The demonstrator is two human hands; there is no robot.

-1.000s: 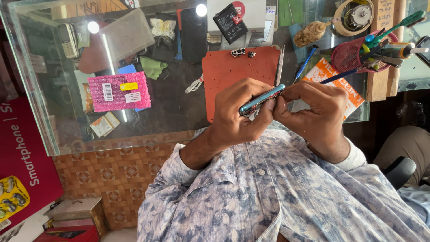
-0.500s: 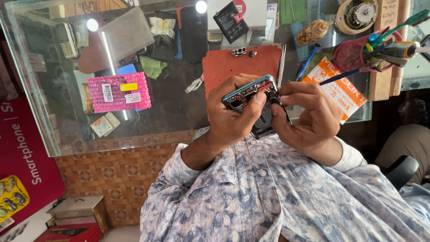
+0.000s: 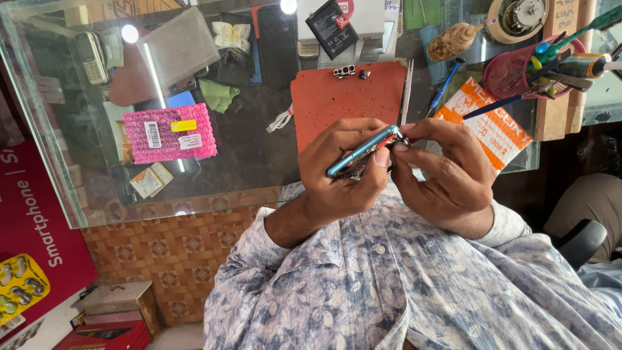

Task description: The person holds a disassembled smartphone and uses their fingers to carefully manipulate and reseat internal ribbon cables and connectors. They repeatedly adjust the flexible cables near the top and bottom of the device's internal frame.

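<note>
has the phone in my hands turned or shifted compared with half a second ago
Yes. The phone has tipped back edge-on, teal rim showing; its open inner face had been turned up. It stays in front of the red mat, held by both hands.

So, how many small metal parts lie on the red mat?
2: a silver camera-like part at the red rubber mat's top edge, and a small dark part right beside it. The hands may hide others.

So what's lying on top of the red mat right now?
On the red mat, two small dark parts lie near its far edge. Both hands and the phone cover its near edge, so anything there is hidden.
</note>
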